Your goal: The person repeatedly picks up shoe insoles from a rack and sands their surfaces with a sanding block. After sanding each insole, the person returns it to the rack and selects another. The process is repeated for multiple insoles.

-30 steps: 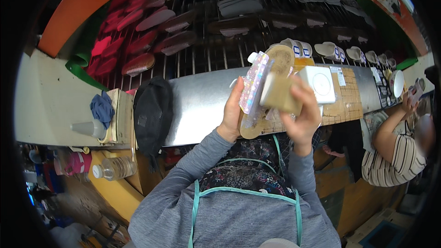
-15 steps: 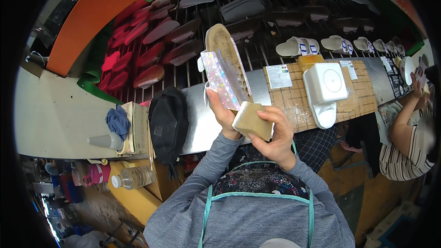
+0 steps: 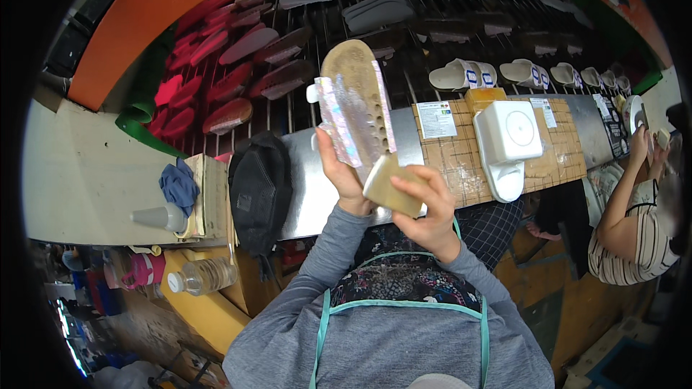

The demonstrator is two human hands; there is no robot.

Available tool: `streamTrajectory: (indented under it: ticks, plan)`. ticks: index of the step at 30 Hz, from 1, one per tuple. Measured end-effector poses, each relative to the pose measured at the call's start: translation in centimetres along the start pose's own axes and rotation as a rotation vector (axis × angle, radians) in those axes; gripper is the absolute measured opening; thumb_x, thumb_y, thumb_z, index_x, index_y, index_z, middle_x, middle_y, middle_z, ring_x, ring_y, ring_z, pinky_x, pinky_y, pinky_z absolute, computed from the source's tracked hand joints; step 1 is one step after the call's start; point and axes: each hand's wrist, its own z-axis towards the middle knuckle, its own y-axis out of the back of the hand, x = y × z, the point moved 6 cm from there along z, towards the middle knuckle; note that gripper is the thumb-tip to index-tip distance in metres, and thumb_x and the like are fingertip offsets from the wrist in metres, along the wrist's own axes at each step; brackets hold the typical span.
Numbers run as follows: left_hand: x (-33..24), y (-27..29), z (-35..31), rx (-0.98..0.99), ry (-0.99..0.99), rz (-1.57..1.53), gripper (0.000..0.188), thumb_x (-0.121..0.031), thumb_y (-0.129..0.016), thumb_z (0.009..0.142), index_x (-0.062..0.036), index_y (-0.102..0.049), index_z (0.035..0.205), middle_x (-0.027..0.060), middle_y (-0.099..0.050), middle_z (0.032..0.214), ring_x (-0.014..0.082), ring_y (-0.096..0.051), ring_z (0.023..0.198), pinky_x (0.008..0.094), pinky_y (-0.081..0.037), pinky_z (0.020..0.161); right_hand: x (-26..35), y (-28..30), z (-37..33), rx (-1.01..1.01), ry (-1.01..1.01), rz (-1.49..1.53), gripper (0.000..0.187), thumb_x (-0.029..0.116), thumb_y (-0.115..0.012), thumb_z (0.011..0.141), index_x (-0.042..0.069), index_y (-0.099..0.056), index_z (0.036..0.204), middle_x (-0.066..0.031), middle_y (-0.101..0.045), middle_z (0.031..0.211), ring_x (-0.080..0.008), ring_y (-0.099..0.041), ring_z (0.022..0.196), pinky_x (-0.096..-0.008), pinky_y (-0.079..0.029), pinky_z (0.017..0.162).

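My left hand (image 3: pixel 341 181) grips a sandal (image 3: pixel 352 66), held upright over the metal edge. Its tan, cork-like underside, with a row of holes along one side, faces me, and shiny iridescent pink material wraps the near part. In my right hand (image 3: pixel 430 217) is a tan sponge block (image 3: pixel 393 189) with a white edge, pinched between thumb and fingers. The block meets the sandal's lower end, close to my left hand. Whether it presses on the sole or just overlaps it is hard to make out.
Beyond the metal ledge (image 3: pixel 306 194), a rack carries rows of soles and sandals, including white sandals (image 3: pixel 461 74). A white dispenser (image 3: pixel 510 133) stands on the board to the right. A black bag (image 3: pixel 258 191) lies left. Another person (image 3: pixel 627 227) works at far right.
The sandal has turned in my left hand, so more of its underside faces me. My right hand and the sponge block have shifted slightly left, staying at the sandal's lower end.
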Motion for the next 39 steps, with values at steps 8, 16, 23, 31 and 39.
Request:
streamTrajectory:
  ticks: [8, 16, 23, 31, 39]
  plan:
    - [0.7, 0.2, 0.1, 0.000, 0.004, -0.016, 0.059, -0.053, -0.034, 0.100, -0.0063, -0.048, 0.132, 0.0098, -0.059, 0.122, 0.0219, -0.060, 0.106, 0.0365, -0.049, 0.093, 0.0, 2.3, -1.8, -0.239, -0.021, -0.003, 0.053, 0.002, -0.076, 0.060, 0.009, -0.062, 0.111, -0.0174, -0.058, 0.110, -0.0306, -0.061, 0.098, -0.0362, -0.051, 0.080]
    - [2.4, -0.8, -0.8, 0.108, 0.176, -0.161, 0.060, -0.053, -0.033, 0.100, -0.0056, -0.047, 0.134, 0.0115, -0.059, 0.124, 0.0235, -0.058, 0.112, 0.0373, -0.048, 0.097, 0.0, 4.4, -2.3, -0.354, -0.072, -0.268, 0.056, 0.004, -0.083, 0.058, 0.009, -0.055, 0.107, -0.0121, -0.052, 0.102, -0.0264, -0.057, 0.090, -0.0347, -0.049, 0.075]
    - [5.0, -1.2, -1.3, 0.007, 0.284, -0.132, 0.061, -0.053, -0.031, 0.100, -0.0045, -0.048, 0.132, 0.0123, -0.059, 0.124, 0.0235, -0.061, 0.107, 0.0357, -0.049, 0.095, 1.0, 5.1, 1.5, -0.333, 0.117, -0.332, 0.055, 0.005, -0.079, 0.062, 0.008, -0.063, 0.115, -0.0142, -0.059, 0.111, -0.0264, -0.060, 0.097, -0.0355, -0.043, 0.082]
    - [0.5, 1.4, 2.0, -0.105, 0.051, 0.111, 0.058, -0.050, -0.034, 0.100, -0.0041, -0.049, 0.131, 0.0132, -0.057, 0.125, 0.0250, -0.058, 0.111, 0.0381, -0.047, 0.097, -0.4, 3.5, -2.9, -0.053, -0.061, -0.218, 0.055, 0.009, -0.074, 0.060, 0.012, -0.067, 0.114, -0.0141, -0.062, 0.110, -0.0266, -0.061, 0.092, -0.0365, -0.044, 0.085]
    - [-5.2, 0.6, 1.7, 0.498, 0.129, -0.206, 0.068, -0.010, -0.067, 0.077, -0.0022, -0.039, 0.139, 0.0184, -0.039, 0.144, 0.0357, -0.033, 0.137, 0.0578, -0.023, 0.115, -5.0, 11.2, -6.3, -0.472, -0.464, 0.135, 0.047, -0.008, -0.063, 0.078, -0.001, -0.054, 0.123, -0.0089, -0.055, 0.120, -0.0194, -0.055, 0.110, -0.0316, -0.046, 0.095]
